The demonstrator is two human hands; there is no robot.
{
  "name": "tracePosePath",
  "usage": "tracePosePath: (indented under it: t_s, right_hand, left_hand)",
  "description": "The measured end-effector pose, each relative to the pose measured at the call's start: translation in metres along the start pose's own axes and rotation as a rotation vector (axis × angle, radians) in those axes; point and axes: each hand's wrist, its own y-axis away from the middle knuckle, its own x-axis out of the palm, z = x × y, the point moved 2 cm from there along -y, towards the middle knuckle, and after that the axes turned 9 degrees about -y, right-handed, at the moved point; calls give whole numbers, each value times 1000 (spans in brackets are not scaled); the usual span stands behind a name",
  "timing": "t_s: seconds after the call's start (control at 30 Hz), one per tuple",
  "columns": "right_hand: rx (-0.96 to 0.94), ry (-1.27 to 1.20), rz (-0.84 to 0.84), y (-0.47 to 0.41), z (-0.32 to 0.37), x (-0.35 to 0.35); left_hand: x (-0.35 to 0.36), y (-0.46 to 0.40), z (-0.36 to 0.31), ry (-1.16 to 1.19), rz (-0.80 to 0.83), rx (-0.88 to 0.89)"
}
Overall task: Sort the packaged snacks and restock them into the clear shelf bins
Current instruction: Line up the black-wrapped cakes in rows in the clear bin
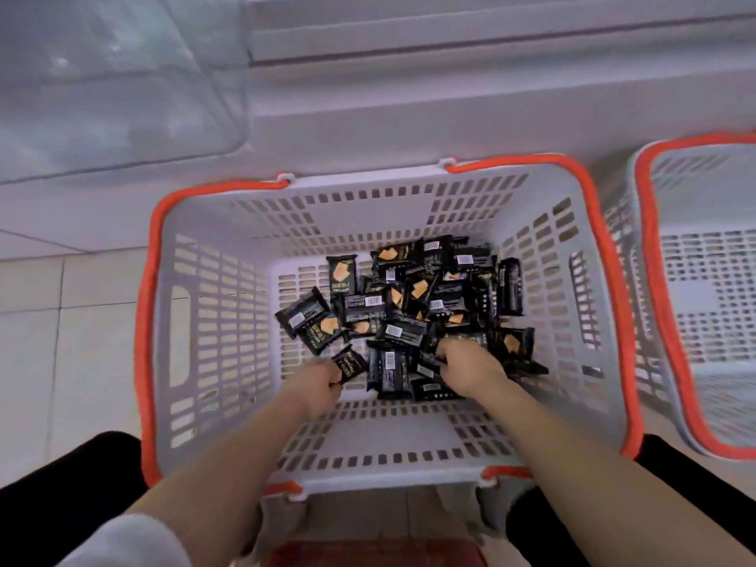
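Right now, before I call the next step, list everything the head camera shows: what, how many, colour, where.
snack packs: a few dozen, exact count unclear, black with orange print, piled on the basket floor
basket: one, white slatted with orange rim, centre, on the tiled floor
second basket: one, same colours, right edge, no contents visible
clear bin: one, transparent, upper left
left hand: pinches one pack at the pile's near-left edge
right hand: fingers curled into the packs, near right

My forearms are bare; a light grey sleeve (135,542) is pushed up my left arm, and I wear black trousers (61,484).
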Motion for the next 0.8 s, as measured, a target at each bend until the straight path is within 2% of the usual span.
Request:
tracePosePath:
  t_s: [0.07,0.17,0.27,0.37,0.47,0.57,0.67,0.73,0.8]
  right_hand:
    - [-12,-307,-20,1,-5,-7]
    - [-8,-788,-11,12,-8,-16]
    - [14,-1172,145,26,-7,-16]
    - [76,-1495,259,33,-6,-10]
    - [128,-1755,277,33,-2,-7]
    - [198,-1826,322,32,1,-5]
    - [122,-1970,510,36,8,-2]
    - [3,-2074,644,43,14,-1]
    - [-48,-2120,664,50,20,-1]
  left_hand:
    - [-1,-9,0,-5,-49,-35]
    - [3,-24,-2,-19,-22,-86]
    - [12,-28,-12,-44,-20,-163]
    - [19,-33,-20,-117,-20,-196]
    - [21,-35,-26,-113,-2,-198]
    - [16,-32,-28,57,-20,-167]
    - [2,-24,-24,265,-91,-134]
    - [-10,-18,-22,523,-163,-185]
    - [-22,-12,-22,840,-188,-257]
